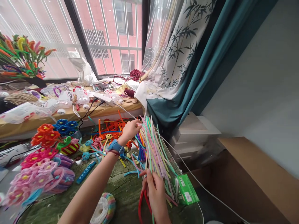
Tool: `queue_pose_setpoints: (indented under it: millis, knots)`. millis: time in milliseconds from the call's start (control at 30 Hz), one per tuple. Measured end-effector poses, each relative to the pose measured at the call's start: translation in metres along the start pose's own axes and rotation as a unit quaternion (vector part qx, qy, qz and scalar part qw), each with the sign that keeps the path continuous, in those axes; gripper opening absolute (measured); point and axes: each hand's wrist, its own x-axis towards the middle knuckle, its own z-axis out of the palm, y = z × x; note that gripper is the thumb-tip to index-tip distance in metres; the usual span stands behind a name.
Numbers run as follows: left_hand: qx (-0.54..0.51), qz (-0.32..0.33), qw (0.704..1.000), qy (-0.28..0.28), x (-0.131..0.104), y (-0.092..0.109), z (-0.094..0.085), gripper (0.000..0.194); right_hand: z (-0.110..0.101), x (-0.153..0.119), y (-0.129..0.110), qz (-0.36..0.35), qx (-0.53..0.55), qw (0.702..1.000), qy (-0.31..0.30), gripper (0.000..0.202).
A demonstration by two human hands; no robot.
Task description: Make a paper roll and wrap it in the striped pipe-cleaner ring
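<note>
A long bundle of pastel pipe cleaners (155,149) lies along the table's right side. My left hand (130,132), with a blue watch on its wrist, reaches to the far end of the bundle, its fingertips pinched together; what is between them is too small to tell. Nearer to me, my right hand (154,188) is closed, thumb against fingers, on a light green pipe cleaner. Red pipe cleaners (140,207) hang in a loop beside and below this hand. Darker blue and purple pipe cleaners (141,149) lie just left of the bundle.
Fuzzy flowers (35,174) crowd the left side, near a blue ruler-like strip (86,172). A pastel ring (108,207) lies at the front, a green packet (188,189) at the right edge. Bottles (64,99) line the sill; a white cable and cardboard box (257,174) are right.
</note>
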Motion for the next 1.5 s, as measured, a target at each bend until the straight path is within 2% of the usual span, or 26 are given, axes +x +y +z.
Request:
queue_pose_setpoints:
  millis: [100, 200, 433, 500, 567, 633, 667, 733, 800, 900, 1000, 1100, 1200, 1267, 1367, 1500]
  knots:
    - [-0.031, -0.040, 0.999, -0.015, 0.015, -0.002, 0.017, 0.034, 0.000, -0.001, 0.004, -0.002, 0.015, 1.000, 0.014, 0.062]
    - [-0.077, -0.061, 0.995, -0.029, 0.021, -0.004, 0.025, 0.034, 0.000, -0.001, 0.002, -0.013, 0.024, 0.999, 0.033, 0.061]
    - [-0.228, -0.102, 0.967, -0.055, 0.026, -0.012, 0.022, 0.036, -0.002, 0.004, 0.003, -0.019, 0.028, 0.999, 0.028, 0.064]
    - [-0.260, -0.117, 0.957, -0.062, 0.026, -0.015, 0.019, 0.036, -0.003, -0.003, 0.000, -0.054, -0.015, 0.997, 0.061, 0.057]
    - [-0.285, -0.127, 0.948, -0.066, 0.024, -0.017, 0.015, 0.036, -0.006, -0.010, -0.009, -0.143, -0.093, 0.977, 0.125, 0.047]
    - [-0.304, -0.134, 0.941, -0.065, 0.023, -0.020, 0.013, 0.035, -0.009, -0.010, -0.025, -0.247, -0.183, 0.931, 0.198, 0.038]
    - [-0.312, -0.138, 0.938, -0.064, 0.022, -0.021, 0.012, 0.035, -0.010, -0.006, -0.035, -0.276, -0.220, 0.901, 0.251, 0.035]
    - [-0.325, -0.144, 0.933, -0.061, 0.020, -0.023, 0.011, 0.035, -0.008, 0.010, -0.056, -0.291, -0.304, 0.866, 0.270, 0.038]
    - [-0.336, -0.148, 0.928, -0.059, 0.017, -0.024, 0.011, 0.035, -0.001, 0.035, -0.072, -0.256, -0.388, 0.847, 0.257, 0.042]
    - [-0.351, -0.152, 0.923, -0.051, 0.014, -0.024, 0.010, 0.036, 0.014, 0.071, -0.083, -0.139, -0.501, 0.838, 0.169, 0.042]
    - [-0.358, -0.159, 0.919, -0.030, 0.011, -0.024, 0.008, 0.036, 0.024, 0.091, -0.079, -0.105, -0.515, 0.839, 0.140, 0.044]
    - [-0.360, -0.164, 0.918, 0.010, 0.010, -0.026, 0.002, 0.036, 0.024, 0.096, -0.068, -0.088, -0.511, 0.844, 0.137, 0.045]
    - [-0.360, -0.160, 0.915, 0.084, 0.009, -0.027, -0.008, 0.035, 0.019, 0.096, -0.059, -0.088, -0.504, 0.850, 0.127, 0.048]
    - [-0.354, -0.145, 0.910, 0.160, 0.007, -0.026, -0.019, 0.031, 0.017, 0.097, -0.056, -0.093, -0.496, 0.854, 0.122, 0.048]
    - [-0.333, -0.097, 0.886, 0.306, 0.000, -0.020, -0.044, 0.022, 0.016, 0.099, -0.052, -0.096, -0.482, 0.863, 0.121, 0.048]
    - [-0.291, 0.004, 0.821, 0.491, -0.018, 0.003, -0.090, 0.013, 0.017, 0.100, -0.048, -0.100, -0.454, 0.876, 0.129, 0.046]
